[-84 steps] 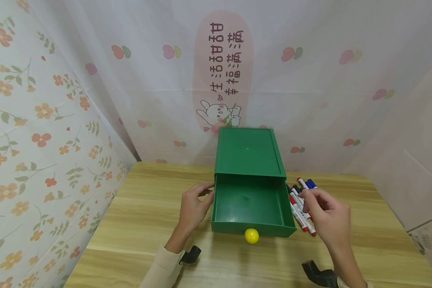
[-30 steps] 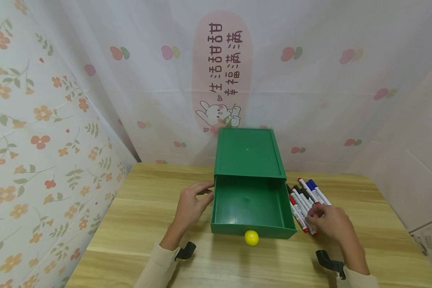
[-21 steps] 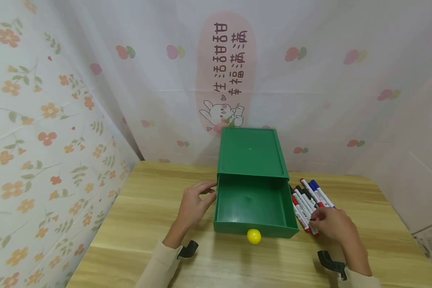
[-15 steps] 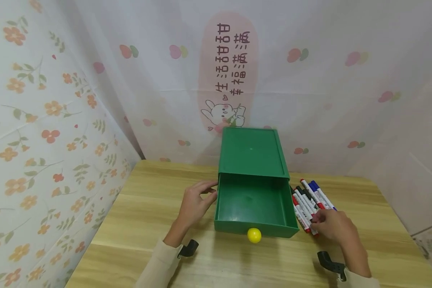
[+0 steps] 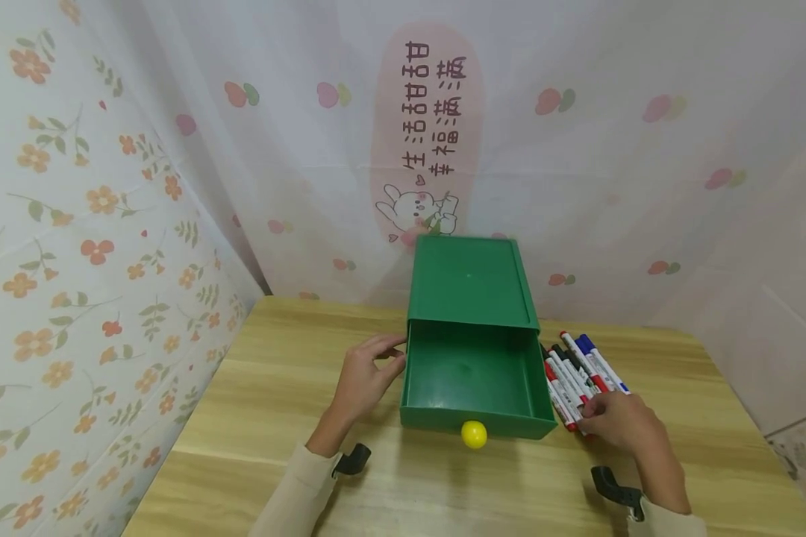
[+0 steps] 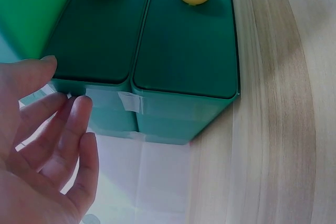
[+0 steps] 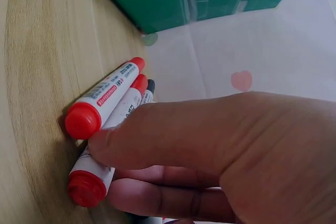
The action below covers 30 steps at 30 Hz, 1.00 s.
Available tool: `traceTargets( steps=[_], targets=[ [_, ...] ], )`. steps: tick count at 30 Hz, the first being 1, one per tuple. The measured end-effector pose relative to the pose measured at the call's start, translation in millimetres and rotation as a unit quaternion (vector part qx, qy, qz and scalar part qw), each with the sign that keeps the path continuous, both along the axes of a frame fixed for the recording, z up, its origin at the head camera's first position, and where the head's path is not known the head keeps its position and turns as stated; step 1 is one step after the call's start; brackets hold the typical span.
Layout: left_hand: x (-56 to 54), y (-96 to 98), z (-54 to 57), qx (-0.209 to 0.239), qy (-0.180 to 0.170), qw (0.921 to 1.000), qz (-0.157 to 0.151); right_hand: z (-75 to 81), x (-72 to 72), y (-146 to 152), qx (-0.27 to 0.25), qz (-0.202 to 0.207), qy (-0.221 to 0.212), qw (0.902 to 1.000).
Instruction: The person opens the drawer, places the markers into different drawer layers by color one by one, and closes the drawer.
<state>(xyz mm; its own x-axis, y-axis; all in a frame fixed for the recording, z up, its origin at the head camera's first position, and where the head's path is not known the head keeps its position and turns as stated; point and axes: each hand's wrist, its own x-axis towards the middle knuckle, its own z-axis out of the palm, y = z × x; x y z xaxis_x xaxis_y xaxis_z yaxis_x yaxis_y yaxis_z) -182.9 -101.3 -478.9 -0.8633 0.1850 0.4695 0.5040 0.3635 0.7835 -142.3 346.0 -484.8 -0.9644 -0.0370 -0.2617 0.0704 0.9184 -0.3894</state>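
Note:
A green drawer cabinet (image 5: 470, 283) stands at the back of the table, its top drawer (image 5: 436, 419) pulled out, with nothing seen inside. My left hand (image 5: 366, 377) is at its left side, thumb and loosely bent fingers touching the edge; in the left wrist view two lower drawers with yellow knobs are closed. Right of the cabinet lies a pile of whiteboard markers (image 5: 564, 384) with red, black and blue caps. My right hand (image 5: 621, 421) is at the pile's near end, thumb and fingers pinching a red-capped marker (image 7: 86, 187). Another red-capped marker (image 7: 107, 95) lies beside it.
The wooden table (image 5: 295, 358) extends left, right and in front of the cabinet. A printed cloth (image 5: 309, 186) hangs behind and a floral one (image 5: 94, 298) at the left. The open drawer's yellow knob (image 5: 474, 434) juts forward.
My right hand has come down from above the pile to its near right end, and its fingers are now on a marker. My left hand stays at the cabinet's side.

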Motion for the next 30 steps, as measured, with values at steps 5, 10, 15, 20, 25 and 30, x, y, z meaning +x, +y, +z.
traceTargets(
  steps=[5,10,15,20,25,30],
  targets=[
    [-2.9,0.4,2.1,0.000,0.003,1.0000,-0.005,2.3,-1.4,-0.9,-0.002,-0.004,-0.016,0.9999],
    [-3.3,0.7,1.7,-0.001,0.000,1.0000,-0.007,3.1,-2.2,-2.7,0.006,-0.008,-0.034,0.9994],
    [-3.0,1.1,-0.3,0.003,0.002,1.0000,-0.006,3.4,-1.8,-4.4,0.016,-0.013,-0.048,0.9986],
    [-2.2,1.0,-1.9,-0.001,0.007,1.0000,0.000,3.7,-1.1,-4.5,0.026,-0.011,-0.058,0.9979],
    [-1.4,0.7,-2.1,-0.015,0.010,0.9998,0.009,4.4,-1.2,-4.8,0.031,-0.006,-0.060,0.9977],
    [-0.2,0.7,-0.9,-0.013,0.004,0.9999,0.008,5.8,0.1,-3.6,0.029,-0.011,-0.050,0.9983]
  ],
)
